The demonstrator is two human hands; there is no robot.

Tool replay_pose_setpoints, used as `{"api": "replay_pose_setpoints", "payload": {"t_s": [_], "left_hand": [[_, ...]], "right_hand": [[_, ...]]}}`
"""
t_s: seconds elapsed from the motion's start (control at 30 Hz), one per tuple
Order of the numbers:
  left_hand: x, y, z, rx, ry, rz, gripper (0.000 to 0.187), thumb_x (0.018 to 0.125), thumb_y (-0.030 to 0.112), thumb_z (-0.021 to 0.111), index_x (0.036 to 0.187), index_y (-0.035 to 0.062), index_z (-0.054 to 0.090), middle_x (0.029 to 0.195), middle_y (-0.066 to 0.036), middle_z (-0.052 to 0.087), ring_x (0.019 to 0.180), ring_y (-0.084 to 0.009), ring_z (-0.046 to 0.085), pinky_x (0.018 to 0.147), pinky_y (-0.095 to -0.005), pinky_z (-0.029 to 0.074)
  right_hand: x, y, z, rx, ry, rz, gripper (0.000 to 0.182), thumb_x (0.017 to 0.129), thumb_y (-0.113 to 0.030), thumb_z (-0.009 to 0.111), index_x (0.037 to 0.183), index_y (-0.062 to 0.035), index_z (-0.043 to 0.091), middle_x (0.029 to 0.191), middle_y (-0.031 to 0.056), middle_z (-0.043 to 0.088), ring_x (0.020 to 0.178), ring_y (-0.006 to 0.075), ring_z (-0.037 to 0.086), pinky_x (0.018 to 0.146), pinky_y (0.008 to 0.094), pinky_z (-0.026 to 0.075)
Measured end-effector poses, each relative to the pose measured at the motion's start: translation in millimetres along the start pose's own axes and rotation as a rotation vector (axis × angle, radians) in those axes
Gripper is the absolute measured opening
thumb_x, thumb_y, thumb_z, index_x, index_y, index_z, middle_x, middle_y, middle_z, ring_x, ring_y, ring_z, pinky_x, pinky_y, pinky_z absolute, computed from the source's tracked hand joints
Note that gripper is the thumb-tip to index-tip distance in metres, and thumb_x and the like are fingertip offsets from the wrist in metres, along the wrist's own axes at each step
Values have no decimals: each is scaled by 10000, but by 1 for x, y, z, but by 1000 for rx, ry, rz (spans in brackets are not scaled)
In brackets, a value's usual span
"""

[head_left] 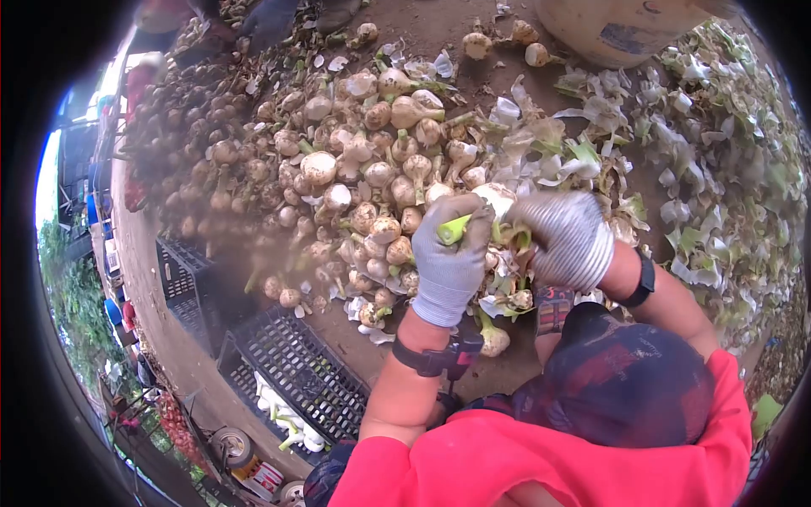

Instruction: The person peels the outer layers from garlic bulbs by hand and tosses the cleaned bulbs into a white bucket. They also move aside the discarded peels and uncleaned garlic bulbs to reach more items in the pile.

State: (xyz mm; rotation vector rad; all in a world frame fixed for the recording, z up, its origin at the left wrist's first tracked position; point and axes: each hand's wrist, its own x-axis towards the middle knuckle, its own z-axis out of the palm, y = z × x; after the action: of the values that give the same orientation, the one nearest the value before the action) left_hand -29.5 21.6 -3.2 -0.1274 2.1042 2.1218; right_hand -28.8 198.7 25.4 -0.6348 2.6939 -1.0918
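My left hand (pixel 454 253), in a pale work glove, is closed round the green stem (pixel 454 229) of a garlic bulb. The bulb's bare white side (pixel 497 199) shows between my two hands. Beside it, my gloved right hand (pixel 568 237) is curled and blurred by motion, with loose outer skin (pixel 514 239) at its fingertips. Exactly how its fingers grip the skin is partly hidden. In front of my hands lies a large heap of soil-stained garlic bulbs (pixel 363 218). Another bulb with its stem (pixel 493 340) lies just below my hands.
Peeled skins and leaves (pixel 710 194) cover the ground on the right. A pale bucket (pixel 621 42) stands at the top. Black plastic crates (pixel 296 359) sit at lower left, near white bulbs with trimmed stems (pixel 291 418). Another person's gloved hand (pixel 338 15) shows at the top edge.
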Motion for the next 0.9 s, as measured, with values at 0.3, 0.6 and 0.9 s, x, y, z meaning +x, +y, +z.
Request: {"api": "replay_pose_setpoints", "payload": {"t_s": [0.3,0.6,0.9], "left_hand": [[-18,52,-32,-634,-543,5,340,718,375,700,728,36,666,788,-110,603,747,-213,563,680,-313,425],[16,4,-49,-903,-202,-90,290,717,132,511,981,19,560,1090,-116,562,1118,-280,506,1062,-461,318],[-5,22,-16,72,-233,296,162,651,-67,535,745,50,596,908,-61,527,842,-155,517,760,-284,432]], "right_hand": [[2,40,37,-307,-478,265,173,726,-212,600,806,-65,644,720,173,641,702,348,647,616,420,520],[-41,59,-72,239,-68,589,549,770,-177,689,1241,3,473,1161,131,582,812,188,622,753,318,525],[-4,0,3,308,344,-6,267,737,45,617,987,-49,616,841,126,619,766,264,613,697,360,504]]}}
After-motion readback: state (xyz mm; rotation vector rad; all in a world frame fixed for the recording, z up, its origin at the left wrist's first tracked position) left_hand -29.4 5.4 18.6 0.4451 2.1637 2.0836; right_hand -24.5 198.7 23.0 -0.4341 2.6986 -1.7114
